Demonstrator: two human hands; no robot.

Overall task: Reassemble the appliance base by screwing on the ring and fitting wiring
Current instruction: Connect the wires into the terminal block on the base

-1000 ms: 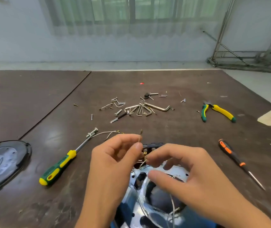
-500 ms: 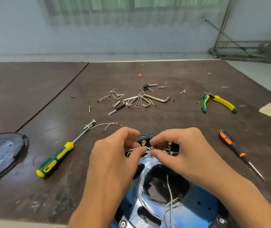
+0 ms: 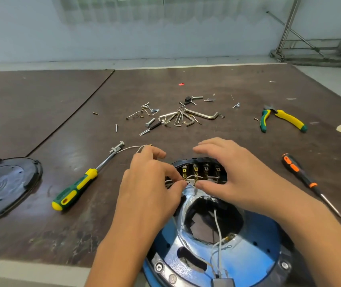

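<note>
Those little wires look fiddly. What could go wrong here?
The left hand pinches thin white wires at a row of look-alike terminals; one could go on the wrong tab or slip off. A second wire hangs loose across the appliance base opening and might get pinched later.

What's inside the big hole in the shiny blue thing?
White wires and dark shapes show inside the appliance base. The right hand covers the hole's upper right edge.

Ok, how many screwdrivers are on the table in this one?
2. A green-and-yellow screwdriver lies left of the left hand; a black-and-orange screwdriver lies right of the right hand. The hands could hide another.
</note>
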